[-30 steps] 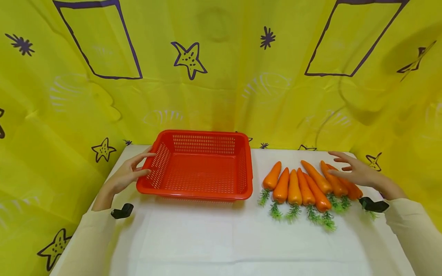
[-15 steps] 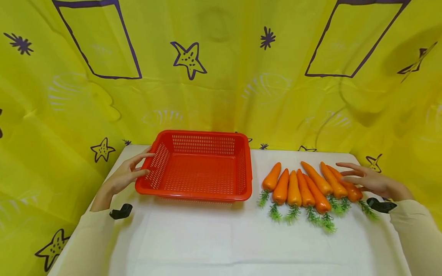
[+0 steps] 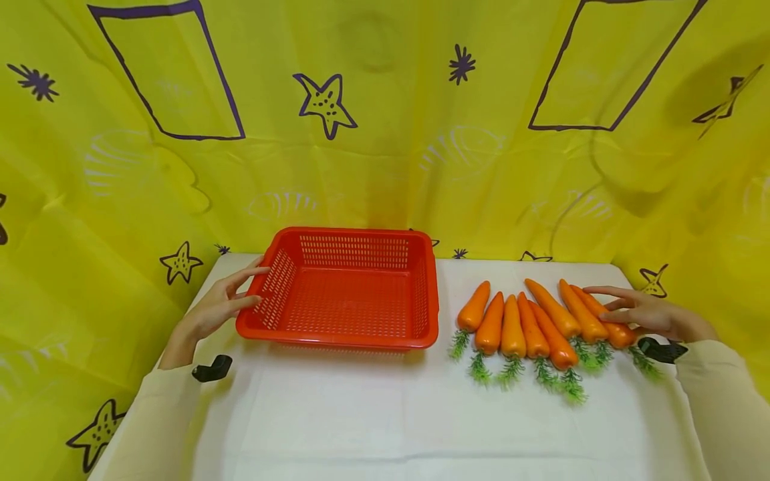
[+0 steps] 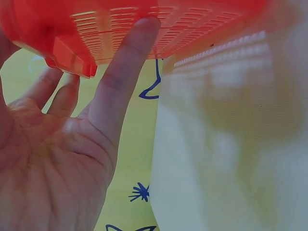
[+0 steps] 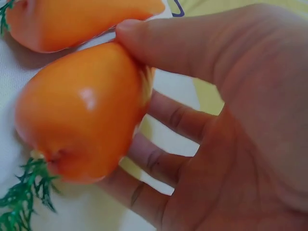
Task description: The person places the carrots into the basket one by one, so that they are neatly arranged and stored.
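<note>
My left hand (image 3: 213, 304) is at the left end of a red plastic basket (image 3: 337, 341) with slotted walls. In the left wrist view, its fairly straight thumb touches the outer wall of the basket (image 4: 202, 21), and other fingers reach up behind the corner. At the right, my right hand (image 3: 652, 314) pinches the rightmost orange carrot (image 3: 616, 334). The right wrist view shows the thumb on one side of this carrot (image 5: 82, 110) and several fingers along the other, partly hidden by it. Its green leafy top (image 5: 31, 195) points away from the palm.
Several more carrots (image 3: 511, 327) lie in a fan left of the right hand, green tops toward me. A white cloth (image 3: 337, 414) covers the table. Yellow printed curtain (image 3: 385, 180) stands behind and at both sides. The basket holds nothing visible.
My right hand has come down from over the rightmost carrots, shifted to the outer side and taken hold of the rightmost one. The left hand and basket have stayed nearly the same.
</note>
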The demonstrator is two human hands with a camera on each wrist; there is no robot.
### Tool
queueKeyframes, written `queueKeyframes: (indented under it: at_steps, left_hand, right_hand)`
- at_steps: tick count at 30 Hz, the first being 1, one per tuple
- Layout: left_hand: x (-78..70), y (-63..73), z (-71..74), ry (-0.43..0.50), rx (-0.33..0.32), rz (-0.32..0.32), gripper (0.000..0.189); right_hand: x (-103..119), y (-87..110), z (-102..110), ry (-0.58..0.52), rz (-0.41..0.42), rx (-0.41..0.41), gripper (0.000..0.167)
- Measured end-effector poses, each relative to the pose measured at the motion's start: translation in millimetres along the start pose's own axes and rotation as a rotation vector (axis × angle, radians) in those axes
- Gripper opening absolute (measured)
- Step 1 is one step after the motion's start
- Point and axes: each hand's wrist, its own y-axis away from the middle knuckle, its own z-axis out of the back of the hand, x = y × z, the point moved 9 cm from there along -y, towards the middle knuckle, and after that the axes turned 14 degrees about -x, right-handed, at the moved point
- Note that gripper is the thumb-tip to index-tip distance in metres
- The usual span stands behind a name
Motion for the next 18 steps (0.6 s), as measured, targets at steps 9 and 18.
queueKeyframes:
  at_steps: [9,18]
  left_hand:
    - [-0.5,3.3,-0.5,0.009,0.012,0.006,0.056]
    - [-3.8,2.7,1.8,-0.021,0.018,-0.012,0.056]
  right_hand:
    - [2.6,1.4,0.4,0.044,-0.043,-0.002,0.062]
    - [5.4,2.6,-0.4,0.06,-0.022,-0.028,0.065]
